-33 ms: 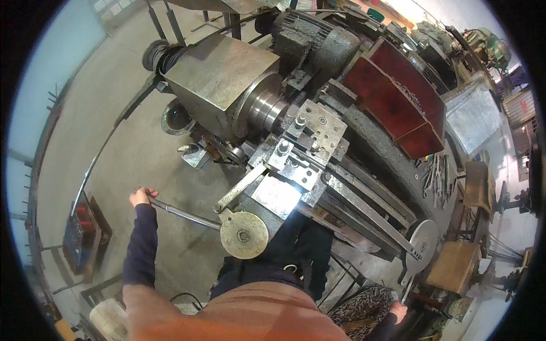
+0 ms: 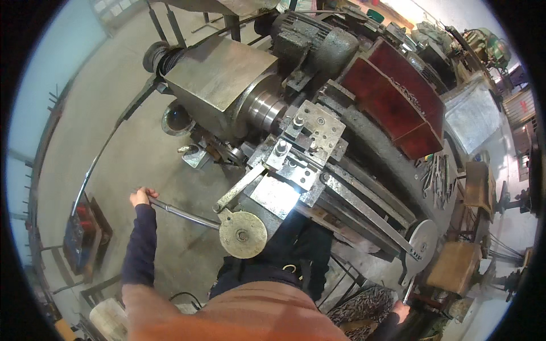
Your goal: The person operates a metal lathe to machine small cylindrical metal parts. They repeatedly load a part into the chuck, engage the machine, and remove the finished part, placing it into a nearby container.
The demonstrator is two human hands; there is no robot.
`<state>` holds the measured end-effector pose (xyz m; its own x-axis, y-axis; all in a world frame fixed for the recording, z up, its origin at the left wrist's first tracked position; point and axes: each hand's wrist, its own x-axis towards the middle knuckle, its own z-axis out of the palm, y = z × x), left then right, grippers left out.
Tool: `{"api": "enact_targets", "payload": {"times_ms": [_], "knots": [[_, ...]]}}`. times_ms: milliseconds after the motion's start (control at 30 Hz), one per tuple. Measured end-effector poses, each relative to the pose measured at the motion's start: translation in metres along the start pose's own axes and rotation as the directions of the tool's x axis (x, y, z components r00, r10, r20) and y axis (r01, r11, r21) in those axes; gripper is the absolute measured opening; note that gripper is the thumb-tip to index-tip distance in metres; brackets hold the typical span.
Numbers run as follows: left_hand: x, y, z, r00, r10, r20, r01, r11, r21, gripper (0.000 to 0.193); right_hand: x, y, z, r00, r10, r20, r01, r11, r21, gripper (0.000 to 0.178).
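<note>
My left hand (image 2: 143,196) is closed around the far end of a long metal lever (image 2: 185,214). This lever runs to a round brass-coloured disc (image 2: 243,234) at the front of a lathe. Low on the right, my right hand (image 2: 401,311) grips a short metal handle (image 2: 408,291) below a grey round disc (image 2: 424,241). Between the hands lies the slide with a drilled tool block (image 2: 319,129) and upright bolts. A bright steel chuck or spindle nose (image 2: 267,111) projects from the boxy headstock (image 2: 219,68); the tool block partly hides what is in front of it.
Behind the slide stand a dark motor (image 2: 318,42) and a dark red tray (image 2: 387,96) with metal bits. Wrenches (image 2: 437,181) lie on the right ledge. A long lever (image 2: 101,150) slants down on the left, above a red-and-black box (image 2: 82,230). Metal shavings (image 2: 361,307) pile up near my right hand.
</note>
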<state>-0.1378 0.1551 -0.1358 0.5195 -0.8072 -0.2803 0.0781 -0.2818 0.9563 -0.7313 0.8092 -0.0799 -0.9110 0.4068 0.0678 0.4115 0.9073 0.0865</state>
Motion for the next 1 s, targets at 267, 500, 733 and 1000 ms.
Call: {"api": "enact_targets", "payload": {"times_ms": [267,500,733,1000], "knots": [[0.108,0.016,-0.028,0.959,0.199,0.204,-0.282,0.755,0.592,0.033,0.138,-0.021,-0.002,0.986,-0.157,0.053,0.165,0.920,-0.356,0.035],[0.059,0.008,0.121,0.502,0.369,0.782,-0.812,-0.110,0.573,0.034,0.121,-0.071,-0.009,0.963,-0.217,-0.162,0.156,0.933,-0.323,0.045],[0.081,-0.059,0.191,0.637,0.005,0.771,-0.760,-0.163,0.629,0.024,0.051,-0.026,0.001,0.917,-0.310,-0.251,0.358,0.917,0.175,0.052],[0.127,-0.099,0.162,0.525,0.044,0.850,-0.835,-0.164,0.525,0.030,0.013,-0.084,-0.091,0.927,-0.345,-0.147,0.372,0.787,0.492,0.041]]}}
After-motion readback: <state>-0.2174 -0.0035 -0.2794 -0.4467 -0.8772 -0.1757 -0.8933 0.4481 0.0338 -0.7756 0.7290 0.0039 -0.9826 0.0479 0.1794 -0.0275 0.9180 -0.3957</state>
